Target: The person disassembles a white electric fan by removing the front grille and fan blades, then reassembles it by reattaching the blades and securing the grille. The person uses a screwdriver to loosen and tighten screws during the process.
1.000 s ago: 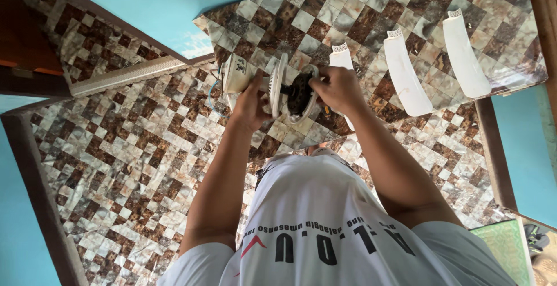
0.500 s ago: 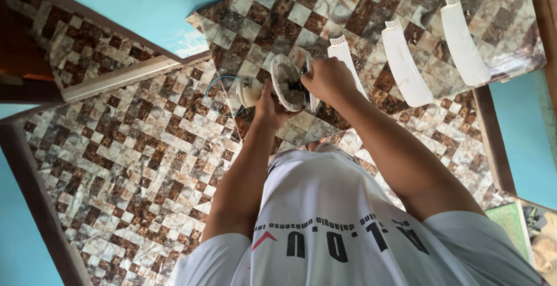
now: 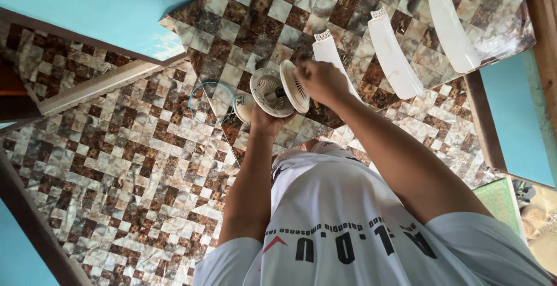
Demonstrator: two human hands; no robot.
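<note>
White fan housing (image 3: pixel 270 91) (cover (image 3: pixel 294 86) now tilted off) in both hands.

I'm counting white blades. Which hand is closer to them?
Right. The right hand, holding the round cover, overlaps the nearest blade; the left hand holds the fan motor farther away.

Single head cam, no second view. Looks steeply down over the wearer's chest, image appears inverted; hands sit mid-frame at arm's length, tiled floor beyond them.
</note>
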